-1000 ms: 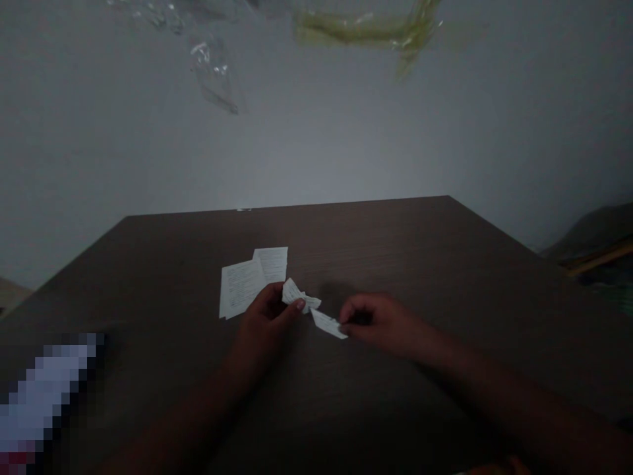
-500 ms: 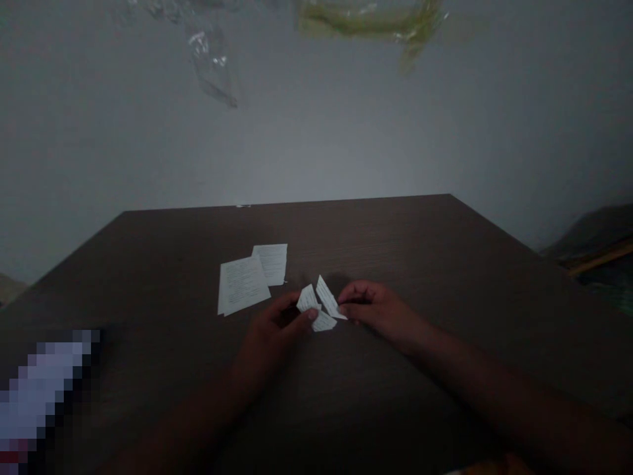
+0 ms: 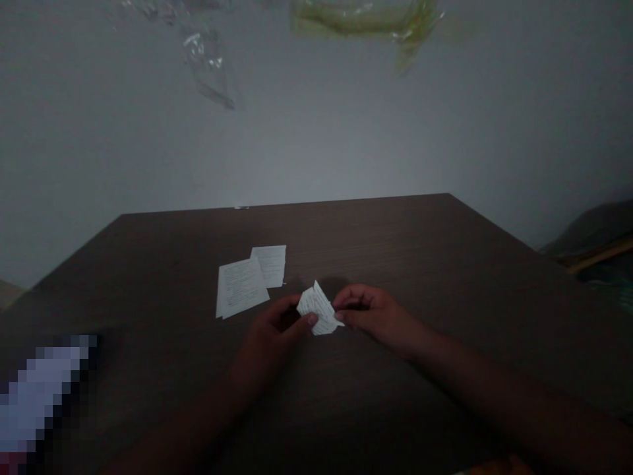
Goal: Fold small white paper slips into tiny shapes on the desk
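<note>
Over a dark, wood-grained tabletop (image 3: 386, 244), left hand (image 3: 274, 331) and right hand (image 3: 380, 315) pinch folded, apparently printed paper (image 3: 321, 315).

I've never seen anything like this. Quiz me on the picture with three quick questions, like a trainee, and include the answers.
1. True or false: the left hand and the right hand both touch folded paper.
2. What lies on the table just beyond the left hand?
A) a cup
B) printed sheets
C) scissors
3. Fill in: the tape high on the wall, right of centre, looks ____.
Key: 1 true; 2 B; 3 yellow
</note>
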The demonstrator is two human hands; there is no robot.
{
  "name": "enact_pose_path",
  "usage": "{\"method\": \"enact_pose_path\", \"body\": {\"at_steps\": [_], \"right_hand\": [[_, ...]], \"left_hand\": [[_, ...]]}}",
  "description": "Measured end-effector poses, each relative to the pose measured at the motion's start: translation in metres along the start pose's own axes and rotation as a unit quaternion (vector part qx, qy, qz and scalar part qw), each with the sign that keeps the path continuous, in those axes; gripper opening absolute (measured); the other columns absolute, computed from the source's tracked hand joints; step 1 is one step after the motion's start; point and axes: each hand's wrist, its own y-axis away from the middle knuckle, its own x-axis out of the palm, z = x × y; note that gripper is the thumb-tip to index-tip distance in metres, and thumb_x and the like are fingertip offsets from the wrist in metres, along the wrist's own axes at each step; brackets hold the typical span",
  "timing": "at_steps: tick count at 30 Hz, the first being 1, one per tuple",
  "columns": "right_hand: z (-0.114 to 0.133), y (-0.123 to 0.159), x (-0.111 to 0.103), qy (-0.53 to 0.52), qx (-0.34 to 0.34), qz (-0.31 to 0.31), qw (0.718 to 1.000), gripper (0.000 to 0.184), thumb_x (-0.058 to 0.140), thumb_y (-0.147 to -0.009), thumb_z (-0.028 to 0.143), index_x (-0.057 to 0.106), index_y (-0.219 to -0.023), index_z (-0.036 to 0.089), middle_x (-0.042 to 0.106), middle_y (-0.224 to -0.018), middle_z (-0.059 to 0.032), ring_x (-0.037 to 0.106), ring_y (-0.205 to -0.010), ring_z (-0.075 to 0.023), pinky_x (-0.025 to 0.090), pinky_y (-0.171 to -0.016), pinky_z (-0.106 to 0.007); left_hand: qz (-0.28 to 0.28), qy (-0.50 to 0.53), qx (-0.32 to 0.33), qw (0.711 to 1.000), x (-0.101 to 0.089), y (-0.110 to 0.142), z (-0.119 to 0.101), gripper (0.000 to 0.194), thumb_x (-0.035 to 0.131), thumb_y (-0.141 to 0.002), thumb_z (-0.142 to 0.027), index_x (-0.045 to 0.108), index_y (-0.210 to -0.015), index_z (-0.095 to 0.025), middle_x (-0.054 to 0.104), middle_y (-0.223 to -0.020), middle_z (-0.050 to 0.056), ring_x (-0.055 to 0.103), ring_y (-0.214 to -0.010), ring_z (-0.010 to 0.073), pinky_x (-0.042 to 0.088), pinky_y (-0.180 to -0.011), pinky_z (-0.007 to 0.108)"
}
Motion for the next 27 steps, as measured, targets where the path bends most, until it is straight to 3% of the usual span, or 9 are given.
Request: {"method": "enact_pose_path", "body": {"at_steps": [4, 6, 12, 16, 21, 27], "right_hand": [[-0.003, 0.001, -0.001, 0.063, -0.083, 0.014, 0.994, 0.009, 0.076, -0.092, 0.028, 0.075, -0.101, 0.024, 0.079, -0.100, -0.0037, 0.074, -0.094, -0.0212, 0.057, -0.089, -0.038], [-0.003, 0.003, -0.003, 0.119, -0.139, 0.018, 0.983, 0.008, 0.071, -0.097, 0.025, 0.076, -0.103, 0.023, 0.079, -0.101, -0.0043, 0.074, -0.094, -0.0211, 0.058, -0.088, -0.037], [0.002, 0.007, -0.011, 0.342, -0.316, 0.051, 0.883, 0.021, 0.061, -0.102, 0.012, 0.076, -0.111, 0.022, 0.076, -0.106, -0.0072, 0.071, -0.101, -0.0227, 0.057, -0.092, -0.039], [0.003, 0.007, -0.011, 0.397, -0.325, 0.068, 0.856, 0.020, 0.063, -0.102, 0.010, 0.072, -0.116, 0.022, 0.073, -0.111, -0.0078, 0.069, -0.107, -0.0237, 0.057, -0.095, -0.040], [0.006, 0.008, -0.011, 0.437, -0.326, 0.062, 0.836, 0.010, 0.074, -0.102, 0.017, 0.072, -0.111, 0.022, 0.073, -0.110, -0.0068, 0.067, -0.106, -0.0241, 0.056, -0.097, -0.041], [0.014, 0.010, -0.012, 0.541, -0.287, 0.082, 0.786, 0.007, 0.078, -0.102, 0.022, 0.075, -0.108, 0.021, 0.073, -0.108, -0.0084, 0.067, -0.105, -0.0275, 0.056, -0.098, -0.045]], "left_hand": [[0.011, -0.017, 0.034, 0.999, 0.002, -0.001, 0.014, 0.047, 0.084, -0.087, -0.043, 0.075, -0.128, -0.024, 0.086, -0.125, 0.010, 0.082, -0.116, 0.0343, 0.065, -0.105, 0.055], [-0.004, -0.032, 0.065, 0.997, 0.003, -0.003, 0.023, 0.057, 0.086, -0.083, -0.042, 0.070, -0.135, -0.024, 0.085, -0.124, 0.010, 0.083, -0.110, 0.0337, 0.067, -0.101, 0.054], [0.005, -0.223, 0.212, 0.951, -0.007, -0.006, 0.039, 0.058, 0.080, -0.089, -0.027, 0.066, -0.145, -0.031, 0.084, -0.125, 0.007, 0.081, -0.116, 0.0322, 0.064, -0.110, 0.054], [0.007, -0.292, 0.262, 0.920, -0.012, -0.006, 0.038, 0.047, 0.076, -0.096, -0.024, 0.067, -0.141, -0.030, 0.082, -0.128, 0.006, 0.079, -0.115, 0.0304, 0.065, -0.107, 0.053], [0.042, -0.340, 0.294, 0.892, -0.010, -0.005, 0.027, 0.024, 0.068, -0.101, -0.018, 0.073, -0.122, -0.028, 0.081, -0.116, 0.004, 0.079, -0.107, 0.0258, 0.066, -0.097, 0.042], [0.054, -0.386, 0.326, 0.861, -0.010, -0.005, 0.018, 0.024, 0.068, -0.101, -0.014, 0.072, -0.122, -0.026, 0.081, -0.124, 0.006, 0.077, -0.115, 0.0283, 0.064, -0.103, 0.046]]}}
